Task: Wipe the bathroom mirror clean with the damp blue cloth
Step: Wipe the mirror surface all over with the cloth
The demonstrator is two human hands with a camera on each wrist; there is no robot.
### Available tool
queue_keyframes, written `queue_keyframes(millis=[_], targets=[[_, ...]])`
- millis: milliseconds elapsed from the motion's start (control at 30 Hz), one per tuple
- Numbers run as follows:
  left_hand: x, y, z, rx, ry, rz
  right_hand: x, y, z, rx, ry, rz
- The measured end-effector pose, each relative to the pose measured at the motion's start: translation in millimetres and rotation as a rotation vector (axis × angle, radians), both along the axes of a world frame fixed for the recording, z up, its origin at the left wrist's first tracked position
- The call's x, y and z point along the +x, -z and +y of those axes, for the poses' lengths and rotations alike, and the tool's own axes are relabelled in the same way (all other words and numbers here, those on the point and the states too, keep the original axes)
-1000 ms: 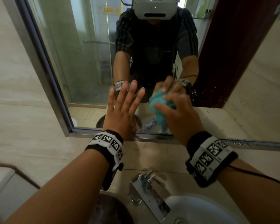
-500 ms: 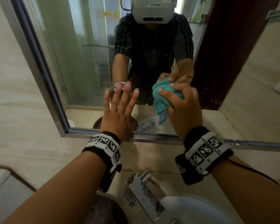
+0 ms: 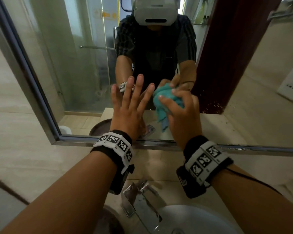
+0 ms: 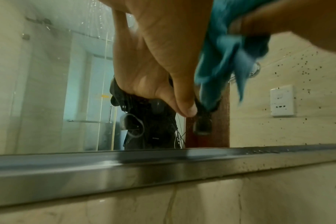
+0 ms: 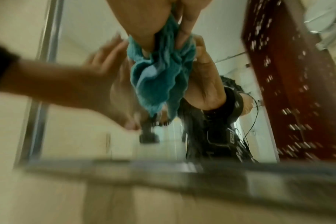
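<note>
My right hand [image 3: 183, 115] had the blue cloth [image 3: 164, 100] bunched up in a fist, fingers and thumb curled round it, and I was pushing the wad against the mirror [image 3: 74, 65] low down, near the bottom edge of the glass. A loose tail of the cloth hung down below my fingers. My left hand [image 3: 130, 107] was just beside it, flat, fingers straight and spread a bit, palm toward the glass. From the left wrist cam the palm [image 4: 144, 60] looked right up at the mirror, but I honestly couldn't tell whether it was actually touching.

Both wrists had those black bands with the white marker squares on them. The mirror's metal frame [image 3: 150, 146] ran just under my hands, with beige tiled wall below that. Further down sat the chrome faucet [image 3: 142, 203] and the rim of the white sink [image 3: 193, 215]. The right part of the glass was speckled with spots, and the right wrist view was pretty blurry.
</note>
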State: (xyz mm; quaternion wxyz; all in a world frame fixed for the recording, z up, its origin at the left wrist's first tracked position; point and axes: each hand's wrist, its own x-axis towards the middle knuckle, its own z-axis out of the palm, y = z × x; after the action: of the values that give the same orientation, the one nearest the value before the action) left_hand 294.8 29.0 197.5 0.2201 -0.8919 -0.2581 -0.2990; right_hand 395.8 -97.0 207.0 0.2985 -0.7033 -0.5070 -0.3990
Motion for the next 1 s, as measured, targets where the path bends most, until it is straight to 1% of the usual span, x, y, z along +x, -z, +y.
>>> queue_keyframes(millis=[33, 100, 133, 167, 200, 233, 333, 367, 400, 433, 467, 533, 567, 600, 633, 667, 767, 833, 867, 900, 933, 1000], targets=[[0, 1, 2, 0.011, 0.009, -0.008, 2, 19, -1, -0.084, -0.012, -0.054], [-1, 1, 4, 0.023, 0.015, -0.017, 3, 54, -11, -0.338, -0.058, -0.134], [-1, 0, 4, 0.014, 0.01, -0.008, 4, 61, -17, -0.441, -0.063, -0.126], [-1, -1, 4, 0.002, 0.006, 0.002, 7, 58, -21, -0.476, -0.067, -0.103], [-1, -1, 4, -0.005, 0.003, 0.01, 8, 48, -21, -0.454, -0.06, -0.089], [-2, -2, 3, -0.01, 0.0, 0.018, 6, 32, -19, -0.386, -0.051, -0.079], [-2, -3, 2, -0.034, -0.017, 0.043, 6, -28, -9, -0.027, -0.034, -0.027], [-2, -3, 2, -0.035, -0.027, 0.048, 7, -40, -7, 0.077, -0.029, 0.009], [-2, -3, 2, -0.035, -0.031, 0.05, 8, -43, -5, 0.128, -0.018, 0.038], [-2, -3, 2, -0.037, -0.026, 0.05, 6, -37, -6, 0.106, -0.001, 0.036], [-2, -3, 2, -0.04, -0.015, 0.046, 4, -22, -7, 0.018, 0.012, 0.005], [-2, -2, 3, -0.041, 0.0, 0.03, 2, 18, -14, -0.26, -0.005, -0.13], [-1, -2, 2, -0.041, 0.001, 0.028, 2, 30, -19, -0.394, -0.018, -0.173], [-2, -1, 2, -0.042, 0.001, 0.028, 5, 30, -22, -0.475, -0.036, -0.18], [-1, -1, 3, -0.043, 0.002, 0.03, 8, 22, -22, -0.476, -0.052, -0.171], [-1, -1, 3, -0.044, 0.002, 0.032, 8, 8, -19, -0.423, -0.062, -0.157], [-2, -1, 3, -0.037, -0.002, 0.031, 4, -37, -10, -0.073, -0.062, -0.069], [-2, -1, 4, -0.034, 0.003, 0.028, 1, -42, -2, 0.095, -0.044, 0.03], [-2, -1, 4, -0.032, 0.005, 0.024, -2, -33, 1, 0.111, -0.023, 0.047], [-1, 0, 5, -0.029, 0.005, 0.019, -4, -18, 2, 0.06, -0.01, 0.027], [-1, 0, 4, -0.024, 0.003, 0.016, -4, 3, 1, -0.05, -0.009, -0.03], [-1, 0, 2, -0.02, -0.01, 0.012, 1, 45, -11, -0.345, -0.04, -0.154]])
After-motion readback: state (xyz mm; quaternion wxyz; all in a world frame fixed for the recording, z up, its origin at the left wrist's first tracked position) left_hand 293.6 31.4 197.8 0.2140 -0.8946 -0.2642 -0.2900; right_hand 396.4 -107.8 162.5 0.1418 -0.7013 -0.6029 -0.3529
